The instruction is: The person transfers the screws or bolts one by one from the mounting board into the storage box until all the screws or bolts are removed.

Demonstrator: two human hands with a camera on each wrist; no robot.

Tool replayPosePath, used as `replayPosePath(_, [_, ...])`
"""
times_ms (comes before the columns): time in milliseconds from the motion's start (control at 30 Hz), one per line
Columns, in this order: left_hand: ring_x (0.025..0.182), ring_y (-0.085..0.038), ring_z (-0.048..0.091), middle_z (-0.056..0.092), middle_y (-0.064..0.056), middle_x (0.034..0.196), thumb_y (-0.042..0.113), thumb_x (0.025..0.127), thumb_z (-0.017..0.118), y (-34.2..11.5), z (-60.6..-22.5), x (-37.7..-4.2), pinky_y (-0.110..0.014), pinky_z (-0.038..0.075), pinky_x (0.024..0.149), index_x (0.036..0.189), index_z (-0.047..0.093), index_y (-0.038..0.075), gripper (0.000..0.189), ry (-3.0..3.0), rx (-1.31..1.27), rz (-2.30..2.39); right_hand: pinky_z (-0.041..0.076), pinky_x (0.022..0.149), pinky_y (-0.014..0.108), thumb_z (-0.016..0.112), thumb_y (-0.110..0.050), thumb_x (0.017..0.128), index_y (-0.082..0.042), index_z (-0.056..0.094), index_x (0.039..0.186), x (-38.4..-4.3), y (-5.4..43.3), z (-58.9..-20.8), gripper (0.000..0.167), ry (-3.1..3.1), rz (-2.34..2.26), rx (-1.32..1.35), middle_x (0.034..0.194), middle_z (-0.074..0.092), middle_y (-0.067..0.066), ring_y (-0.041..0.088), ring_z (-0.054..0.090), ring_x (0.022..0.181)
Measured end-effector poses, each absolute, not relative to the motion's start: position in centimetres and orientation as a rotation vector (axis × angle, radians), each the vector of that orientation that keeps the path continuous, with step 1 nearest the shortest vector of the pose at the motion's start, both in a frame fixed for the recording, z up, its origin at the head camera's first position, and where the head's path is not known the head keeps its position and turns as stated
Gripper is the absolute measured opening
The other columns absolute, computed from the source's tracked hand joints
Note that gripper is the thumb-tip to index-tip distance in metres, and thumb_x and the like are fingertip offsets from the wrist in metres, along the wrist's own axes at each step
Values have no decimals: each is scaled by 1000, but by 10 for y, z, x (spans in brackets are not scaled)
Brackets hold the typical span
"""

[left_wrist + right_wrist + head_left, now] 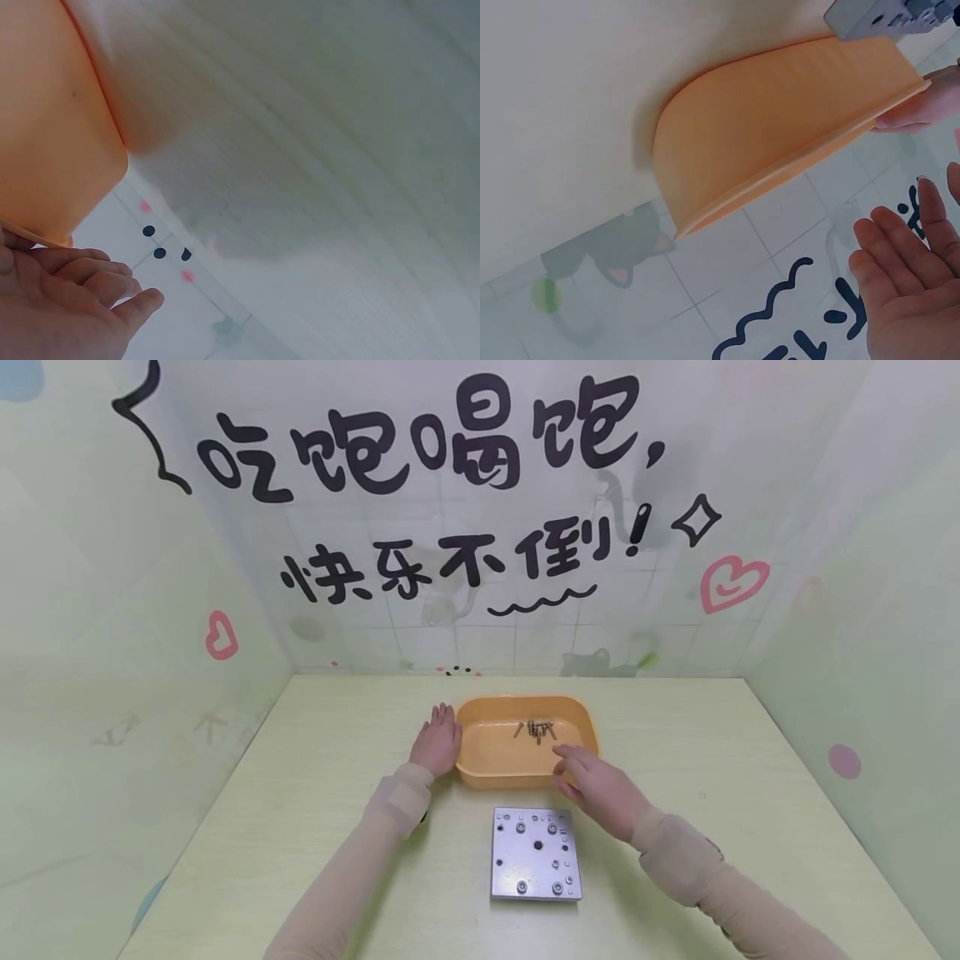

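An orange plastic tray (495, 782) stands on the table, with several small metal screws (537, 729) lying loose inside. My left hand (437, 743) rests against the tray's left side; in the left wrist view its fingers (105, 289) extend past the rim, loosely bent. Over the tray's front right corner hovers my right hand (603, 789), its fingers (900, 259) relaxed and nothing visible in them. Closer to me lies a square metal plate (525, 862) with holes and several bolt heads on its top face. Its corner (855, 19) shows in the right wrist view.
The pale wooden table (337, 827) is enclosed by printed walls at the back and both sides. The back wall (450, 635) carries large black lettering and stands a short way behind the tray.
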State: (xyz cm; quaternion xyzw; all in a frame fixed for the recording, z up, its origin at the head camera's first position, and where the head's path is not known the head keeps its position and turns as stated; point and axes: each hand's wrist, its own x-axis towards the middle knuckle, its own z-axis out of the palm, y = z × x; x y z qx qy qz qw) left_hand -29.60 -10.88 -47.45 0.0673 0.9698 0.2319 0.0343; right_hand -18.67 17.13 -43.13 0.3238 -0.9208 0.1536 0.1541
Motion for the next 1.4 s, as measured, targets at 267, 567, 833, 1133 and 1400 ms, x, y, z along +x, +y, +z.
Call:
replayPosePath(267, [151,-37,15,20,-25,161,26,108,24,-109,-474,-295,-52,18,123,152,23,-9,57,2983,209,710,55,95,40,79,-14,82,-8,64,99,-159,178,-440,23,-2517,397,988,128,66,15,31,64,118])
replayPosePath(567, [152,-37,15,19,-25,161,26,108,23,-108,-474,-295,-52,18,124,152,22,-9,57,2978,212,712,58,90,37,80,-13,78,-9,63,97,-131,178,-448,25,-2450,410,1084,124,67,14,29,66,114])
replayPosePath(833, [151,-37,15,20,-25,161,26,108,23,-108,-473,-294,-51,18,123,152,22,-9,57,2985,218,707,57,92,34,80,-18,78,-7,66,101,-120,174,-460,29,-2438,376,1148,121,68,12,26,67,112])
replayPosePath(1133, [152,-37,15,19,-25,161,27,108,23,-108,-473,-294,-51,18,124,152,21,-9,57,2981,216,703,57,92,36,78,-20,81,-9,66,99,-118,173,-474,24,-2481,365,1154,125,67,14,28,67,113])
replayPosePath(1400, [151,-37,16,20,-26,160,26,108,23,-108,-473,-295,-51,19,123,152,22,-9,57,2985,222,696,56,93,36,78,-18,82,-12,64,92,-120,173,-480,18,-2510,370,1136,126,66,14,28,66,114])
